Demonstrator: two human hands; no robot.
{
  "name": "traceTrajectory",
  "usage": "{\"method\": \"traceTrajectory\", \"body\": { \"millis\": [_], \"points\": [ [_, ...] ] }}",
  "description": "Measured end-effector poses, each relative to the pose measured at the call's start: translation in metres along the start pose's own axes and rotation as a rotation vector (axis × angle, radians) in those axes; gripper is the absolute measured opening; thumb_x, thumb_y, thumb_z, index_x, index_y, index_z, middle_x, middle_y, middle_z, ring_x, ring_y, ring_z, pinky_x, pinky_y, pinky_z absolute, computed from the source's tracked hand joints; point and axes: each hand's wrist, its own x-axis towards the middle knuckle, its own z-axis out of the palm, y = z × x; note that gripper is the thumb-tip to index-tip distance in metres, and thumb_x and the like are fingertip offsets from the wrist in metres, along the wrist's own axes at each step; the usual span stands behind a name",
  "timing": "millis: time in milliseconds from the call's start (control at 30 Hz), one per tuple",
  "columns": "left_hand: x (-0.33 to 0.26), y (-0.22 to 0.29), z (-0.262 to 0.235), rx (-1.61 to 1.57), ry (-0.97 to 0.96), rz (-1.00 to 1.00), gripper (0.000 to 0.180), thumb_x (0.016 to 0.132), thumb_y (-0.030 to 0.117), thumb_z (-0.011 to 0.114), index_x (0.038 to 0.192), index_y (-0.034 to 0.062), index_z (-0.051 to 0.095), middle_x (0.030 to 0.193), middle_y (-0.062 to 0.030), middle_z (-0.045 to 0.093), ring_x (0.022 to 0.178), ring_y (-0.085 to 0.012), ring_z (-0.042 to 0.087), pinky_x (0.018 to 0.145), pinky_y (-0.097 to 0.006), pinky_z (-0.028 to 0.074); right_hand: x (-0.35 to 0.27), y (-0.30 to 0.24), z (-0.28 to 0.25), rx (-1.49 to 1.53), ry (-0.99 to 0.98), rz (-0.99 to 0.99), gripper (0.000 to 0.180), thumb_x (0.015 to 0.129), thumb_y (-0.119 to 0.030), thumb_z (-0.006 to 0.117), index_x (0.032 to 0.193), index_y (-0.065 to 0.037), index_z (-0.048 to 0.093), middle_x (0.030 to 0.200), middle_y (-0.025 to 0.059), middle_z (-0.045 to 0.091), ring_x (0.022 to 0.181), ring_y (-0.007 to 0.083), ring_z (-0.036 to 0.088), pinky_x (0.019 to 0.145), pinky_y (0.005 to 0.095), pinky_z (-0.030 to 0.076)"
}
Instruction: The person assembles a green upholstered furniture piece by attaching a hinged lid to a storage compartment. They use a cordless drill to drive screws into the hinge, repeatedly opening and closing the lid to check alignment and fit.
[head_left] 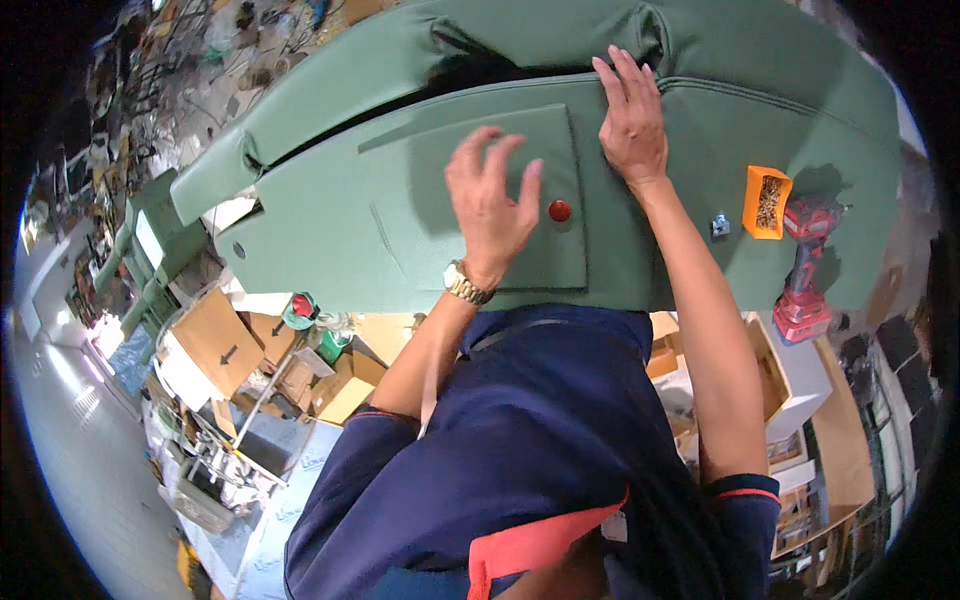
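Observation:
A large green upholstered furniture piece (pixel 330 200) lies across the upper half of the view. It has a raised square panel (pixel 420 190) with a red button (pixel 560 211) on it. My left hand (pixel 490 200), with a gold watch on its wrist, hovers on that panel with its fingers spread, just left of the button, and holds nothing. My right hand (pixel 630 115) lies flat on the fabric at a seam above the button, fingers together and pointing away from me.
On the green piece to the right sit a small metal bracket (pixel 720 227), an orange tray of screws (pixel 767 202) and a red power drill (pixel 805 265). Cardboard boxes (pixel 215 345) and clutter lie on the floor at left. Wooden crates (pixel 770 370) stand at right.

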Motion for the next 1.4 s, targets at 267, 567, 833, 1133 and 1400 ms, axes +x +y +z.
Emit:
{"method": "traceTrajectory", "body": {
  "millis": [267, 567, 833, 1133, 1400],
  "points": [
    [-0.057, 0.019, 0.023, -0.132, -0.194, 0.046, 0.022, 0.086, 0.023, 0.069, 0.097, 0.0066, 0.061, 0.094, -0.0113, 0.056, 0.086, -0.0300, 0.059, 0.074, -0.040, 0.049, 0.011, 0.012, 0.007, 0.109, 0.056, -0.095, 0.041, 0.091, -0.008, 0.050, 0.132, -0.011, 0.055, 0.133, 0.0117, 0.057, 0.130, 0.0299, 0.047, 0.112, 0.0483, 0.034],
    [-0.060, -0.001, 0.061, -0.096, -0.017, 0.155, 0.017, 0.088, 0.023, 0.063, 0.094, 0.0080, 0.059, 0.083, -0.0085, 0.059, 0.079, -0.0273, 0.060, 0.071, -0.041, 0.050, -0.014, -0.021, 0.042, 0.145, -0.010, -0.045, 0.032, 0.095, -0.031, 0.056, 0.123, -0.017, 0.063, 0.139, 0.0047, 0.055, 0.139, 0.0285, 0.039, 0.116, 0.0554, 0.022],
    [-0.059, -0.003, 0.064, -0.095, -0.009, 0.157, 0.019, 0.086, 0.024, 0.066, 0.092, 0.0087, 0.058, 0.082, -0.0069, 0.061, 0.078, -0.0274, 0.062, 0.070, -0.041, 0.050, -0.011, -0.012, 0.044, 0.132, -0.031, -0.116, 0.034, 0.096, -0.026, 0.053, 0.128, -0.016, 0.060, 0.144, 0.0055, 0.050, 0.139, 0.0292, 0.038, 0.116, 0.0548, 0.021],
    [-0.061, -0.002, 0.072, -0.110, 0.020, 0.131, 0.022, 0.083, 0.026, 0.069, 0.086, 0.0097, 0.054, 0.080, -0.0072, 0.060, 0.075, -0.0286, 0.062, 0.065, -0.042, 0.049, -0.044, -0.026, -0.036, 0.378, 0.087, 0.108, 0.037, 0.094, -0.015, 0.057, 0.129, -0.003, 0.057, 0.136, 0.0190, 0.055, 0.128, 0.0326, 0.051, 0.107, 0.0377, 0.039],
    [-0.042, 0.016, 0.000, -0.302, 0.153, -0.098, 0.017, 0.082, 0.024, 0.066, 0.082, 0.0069, 0.067, 0.073, -0.0104, 0.068, 0.067, -0.0243, 0.067, 0.063, -0.036, 0.052, -0.090, 0.039, -0.156, 0.152, 0.350, 0.215, 0.034, 0.091, -0.014, 0.062, 0.122, 0.000, 0.060, 0.119, 0.0185, 0.065, 0.109, 0.0321, 0.061, 0.095, 0.0388, 0.046]
  ]
}}
